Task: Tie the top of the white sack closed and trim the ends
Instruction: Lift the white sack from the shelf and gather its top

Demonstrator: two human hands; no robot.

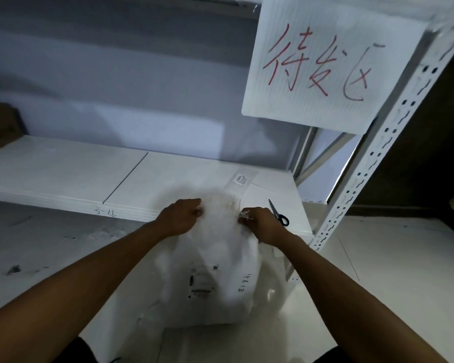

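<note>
A white sack [215, 279] with black printed marks stands on the floor against the front of a low white shelf. My left hand [180, 216] grips the frayed fabric at the left side of the sack's top. At the right side my right hand [264, 224] pinches frayed white strands [245, 214] of the top. The sack's top between my hands is blurred. Black-handled scissors [279, 214] lie on the shelf just right of my right hand, blades pointing away from me.
The white shelf board [89, 179] runs left to right behind the sack. A perforated white rack post [372, 158] rises at the right, with a white sign in red handwriting [323, 64] hung above. A brown cardboard box [0, 127] sits far left on the shelf.
</note>
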